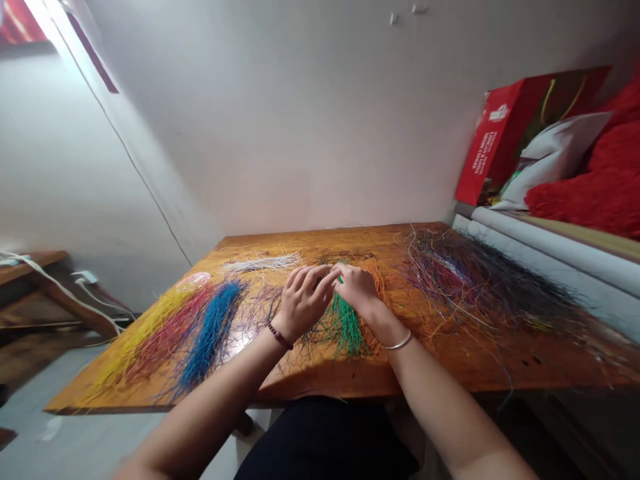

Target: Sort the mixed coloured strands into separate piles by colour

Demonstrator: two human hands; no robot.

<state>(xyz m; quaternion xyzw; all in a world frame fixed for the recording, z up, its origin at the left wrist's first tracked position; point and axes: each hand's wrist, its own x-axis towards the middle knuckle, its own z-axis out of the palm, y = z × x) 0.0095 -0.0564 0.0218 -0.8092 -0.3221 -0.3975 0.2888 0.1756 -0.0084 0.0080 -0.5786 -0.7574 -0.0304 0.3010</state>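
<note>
My left hand (306, 298) and my right hand (354, 283) meet fingertip to fingertip over the middle of the wooden table (320, 383). The right fingers are pinched together; whatever lies between them is too small to make out. The left fingers are bent towards the right ones, and their tips are partly hidden. Beneath and beside the hands lies a bundle of green strands (349, 327), with orange strands (376, 277) just right of it. White strands (265, 263) lie behind my left hand. Dark loose strands are scattered under the wrists.
Blue strands (213, 333), red strands (173, 333) and yellow strands (135, 340) lie at the left. A large tangle of dark and purple strands (465, 280) covers the right side. Beyond it are white rolls (555, 243), a red bag (495, 143) and red fluffy material (595, 193).
</note>
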